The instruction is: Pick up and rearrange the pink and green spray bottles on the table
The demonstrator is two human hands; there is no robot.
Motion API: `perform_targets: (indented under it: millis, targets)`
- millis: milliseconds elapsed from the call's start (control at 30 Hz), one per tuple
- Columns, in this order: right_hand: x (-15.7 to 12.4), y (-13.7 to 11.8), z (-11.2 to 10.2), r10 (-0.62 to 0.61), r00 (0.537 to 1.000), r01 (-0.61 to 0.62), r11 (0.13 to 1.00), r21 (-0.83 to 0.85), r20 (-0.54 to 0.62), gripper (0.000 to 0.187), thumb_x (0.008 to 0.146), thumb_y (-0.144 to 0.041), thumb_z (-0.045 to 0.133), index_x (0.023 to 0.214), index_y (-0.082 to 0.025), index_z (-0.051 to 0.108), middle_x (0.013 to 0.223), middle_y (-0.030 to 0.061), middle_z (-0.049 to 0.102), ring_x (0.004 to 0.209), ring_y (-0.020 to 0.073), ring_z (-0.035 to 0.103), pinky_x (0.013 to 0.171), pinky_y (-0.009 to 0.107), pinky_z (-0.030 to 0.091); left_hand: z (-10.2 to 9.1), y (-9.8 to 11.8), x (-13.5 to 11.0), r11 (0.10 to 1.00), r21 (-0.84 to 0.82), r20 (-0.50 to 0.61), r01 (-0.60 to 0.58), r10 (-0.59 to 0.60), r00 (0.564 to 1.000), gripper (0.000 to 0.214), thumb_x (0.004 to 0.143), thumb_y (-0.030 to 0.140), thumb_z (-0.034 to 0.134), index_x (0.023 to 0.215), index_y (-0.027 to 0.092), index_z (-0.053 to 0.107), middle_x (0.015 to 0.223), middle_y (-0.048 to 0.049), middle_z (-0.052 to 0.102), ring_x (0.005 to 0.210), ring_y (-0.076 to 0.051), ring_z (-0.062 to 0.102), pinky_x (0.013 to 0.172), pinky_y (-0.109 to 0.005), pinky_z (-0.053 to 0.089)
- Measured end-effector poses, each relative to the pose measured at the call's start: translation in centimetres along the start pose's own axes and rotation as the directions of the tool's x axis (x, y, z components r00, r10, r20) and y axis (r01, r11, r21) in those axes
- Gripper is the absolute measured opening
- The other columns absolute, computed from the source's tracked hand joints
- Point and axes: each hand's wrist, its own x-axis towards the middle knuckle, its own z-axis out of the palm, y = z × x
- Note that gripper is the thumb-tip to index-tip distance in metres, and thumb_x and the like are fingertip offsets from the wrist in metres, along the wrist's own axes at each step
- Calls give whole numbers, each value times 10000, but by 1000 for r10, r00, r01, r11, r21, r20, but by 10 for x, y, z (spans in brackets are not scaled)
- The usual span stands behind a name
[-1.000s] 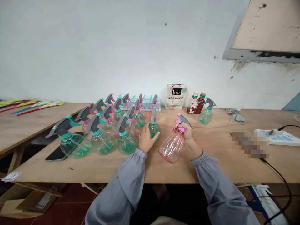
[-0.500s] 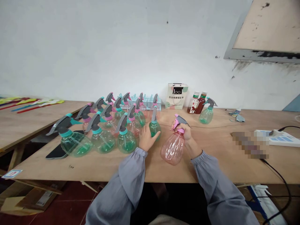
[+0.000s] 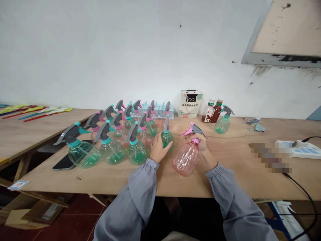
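Note:
My right hand (image 3: 202, 145) is closed round the neck of a pink clear spray bottle (image 3: 185, 160) with a grey and pink trigger head. That bottle leans, its base to the lower left near the table's front. My left hand (image 3: 158, 148) is wrapped about the near left side of a green spray bottle (image 3: 167, 136), thumb across its front; some fingers are hidden. Left of this hand stand several green and pink spray bottles in rows, among them a green spray bottle (image 3: 137, 153) and a larger one (image 3: 84, 155) in front.
Another green spray bottle (image 3: 222, 124) stands at the right beside two drink bottles (image 3: 213, 112) and a paper bag (image 3: 190, 104). A phone (image 3: 64, 163) lies at the left, partly behind bottles. A power strip (image 3: 307, 149) with a cable is at the right.
The view has shifted slightly, so everything sits a little further right. Fingers of my right hand by the pink trigger have moved slightly. Both hands stay at the same bottles.

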Motion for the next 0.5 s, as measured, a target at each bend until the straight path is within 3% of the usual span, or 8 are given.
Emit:
perform_targets:
  millis: [100, 267, 333, 500]
  targets:
    - [-1, 0, 1, 7, 999, -8, 1000, -14, -34, 251, 580, -318, 609, 813, -254, 678, 799, 33, 725, 707, 217, 642, 535, 282, 463, 1, -1, 0, 1000, -5, -14, -9, 9, 1000, 722, 840, 495, 661, 1424, 165, 393, 1381, -211, 546, 1389, -355, 472, 1136, -551, 384]
    - [-4, -3, -1, -87, 996, 86, 994, -64, -8, 74, 569, -307, 590, 586, -238, 609, 602, 19, 615, 546, 164, 535, 469, 274, 421, 3, -3, 0, 1000, -31, -26, -7, 6, 1000, 722, 831, 502, 672, 1420, 180, 406, 1378, -194, 549, 1388, -355, 471, 1141, -551, 380]
    - [-4, -6, -2, -112, 994, 110, 990, -92, -13, 74, 581, -308, 590, 581, -239, 614, 601, 17, 614, 547, 163, 537, 486, 285, 437, 4, -4, 0, 999, -37, -32, -9, 8, 999, 723, 829, 505, 674, 1419, 182, 409, 1379, -195, 550, 1382, -356, 478, 1140, -551, 382]
    - [-5, -24, -27, -185, 978, 155, 954, -257, -95, 217, 680, -350, 664, 860, -257, 742, 941, 35, 773, 888, 248, 689, 733, 353, 550, 3, -4, 0, 999, -31, -32, -19, 18, 999, 726, 827, 503, 679, 1416, 177, 408, 1376, -202, 553, 1388, -355, 476, 1138, -549, 384]
